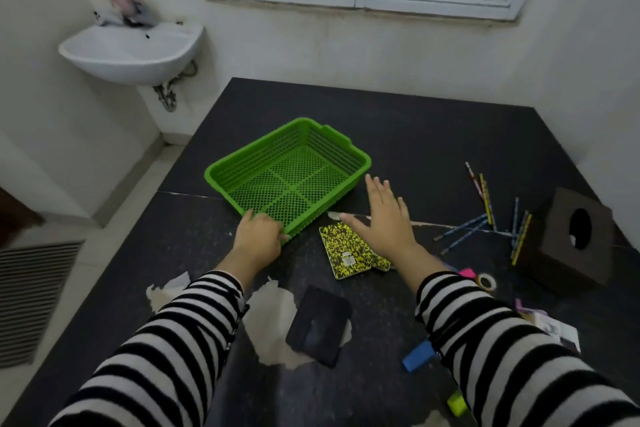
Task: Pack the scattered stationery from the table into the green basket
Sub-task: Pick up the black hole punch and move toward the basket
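- Dark speckled bench (415, 135) stands below a window, with a white sink (131, 52) on the far left wall.
- Left hand (258, 241) has its fingers curled over the near corner of the green basket (215, 173), gripping the rim. The basket sits left of centre and looks empty.
- Right hand (384, 218) is flat with fingers spread and holds nothing. It is just right of the basket and partly over the yellow-and-black notebook (343, 250); contact with the bench cannot be told.
- Likely step: steady the basket, then lift the notebook. Flat items are best laid in first.
- Further out, pencils (485, 208) lie scattered to the right beside a brown box (568, 243). A black pad (318, 326) and a tape roll (486, 282) lie nearer.
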Action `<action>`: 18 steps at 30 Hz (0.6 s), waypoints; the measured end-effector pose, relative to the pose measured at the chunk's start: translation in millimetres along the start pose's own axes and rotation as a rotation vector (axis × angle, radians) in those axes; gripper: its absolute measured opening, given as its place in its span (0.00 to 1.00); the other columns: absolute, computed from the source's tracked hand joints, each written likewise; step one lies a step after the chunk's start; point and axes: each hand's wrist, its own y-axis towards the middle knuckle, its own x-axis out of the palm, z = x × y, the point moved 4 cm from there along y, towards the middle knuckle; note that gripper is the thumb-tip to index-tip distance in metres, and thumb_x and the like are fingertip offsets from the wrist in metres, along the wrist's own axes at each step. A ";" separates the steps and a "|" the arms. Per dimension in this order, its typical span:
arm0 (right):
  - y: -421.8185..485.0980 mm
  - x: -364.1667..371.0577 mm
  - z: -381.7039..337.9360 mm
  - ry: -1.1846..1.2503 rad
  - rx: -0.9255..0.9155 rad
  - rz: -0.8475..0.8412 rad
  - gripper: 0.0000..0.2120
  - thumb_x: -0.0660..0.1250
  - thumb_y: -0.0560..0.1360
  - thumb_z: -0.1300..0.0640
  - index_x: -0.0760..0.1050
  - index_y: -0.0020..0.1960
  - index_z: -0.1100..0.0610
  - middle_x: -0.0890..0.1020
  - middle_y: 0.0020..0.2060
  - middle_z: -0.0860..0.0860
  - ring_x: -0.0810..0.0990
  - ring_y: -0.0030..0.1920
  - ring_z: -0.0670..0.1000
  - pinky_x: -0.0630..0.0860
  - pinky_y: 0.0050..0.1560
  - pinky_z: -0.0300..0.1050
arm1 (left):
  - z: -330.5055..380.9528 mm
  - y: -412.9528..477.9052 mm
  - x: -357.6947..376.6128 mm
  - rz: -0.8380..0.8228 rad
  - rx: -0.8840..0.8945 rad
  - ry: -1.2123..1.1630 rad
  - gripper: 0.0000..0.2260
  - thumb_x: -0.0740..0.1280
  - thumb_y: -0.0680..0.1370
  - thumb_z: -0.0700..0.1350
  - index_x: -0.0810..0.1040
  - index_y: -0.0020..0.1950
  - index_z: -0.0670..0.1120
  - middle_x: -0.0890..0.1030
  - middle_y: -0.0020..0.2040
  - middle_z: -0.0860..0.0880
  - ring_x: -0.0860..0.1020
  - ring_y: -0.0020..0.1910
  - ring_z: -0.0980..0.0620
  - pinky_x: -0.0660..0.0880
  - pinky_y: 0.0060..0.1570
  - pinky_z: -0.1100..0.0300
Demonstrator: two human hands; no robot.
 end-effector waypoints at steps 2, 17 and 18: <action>-11.9 6.5 -5.7 0.024 0.009 -0.023 0.45 0.56 0.73 0.30 0.43 0.79 0.52 0.50 0.78 0.50 0.46 0.78 0.50 0.48 0.75 0.57 | -3.5 -17.3 1.4 0.034 -0.025 -0.062 0.12 0.59 0.80 0.52 0.78 0.49 0.47 0.80 0.51 0.48 0.73 0.56 0.46 0.64 0.61 0.51; -121.7 83.6 -25.8 0.121 0.243 -0.303 0.30 0.66 0.73 0.38 0.69 0.67 0.55 0.74 0.62 0.56 0.74 0.62 0.59 0.74 0.59 0.53 | 18.4 -126.3 26.8 0.120 -0.104 -0.236 0.14 0.64 0.77 0.56 0.75 0.36 0.48 0.74 0.33 0.51 0.77 0.43 0.45 0.66 0.45 0.55; -127.7 89.3 -24.6 0.193 0.321 -0.314 0.31 0.68 0.72 0.38 0.68 0.67 0.56 0.75 0.62 0.56 0.75 0.61 0.59 0.75 0.58 0.53 | 20.6 -131.4 28.7 0.113 -0.109 -0.251 0.14 0.64 0.77 0.56 0.75 0.37 0.48 0.75 0.34 0.50 0.77 0.44 0.44 0.66 0.45 0.55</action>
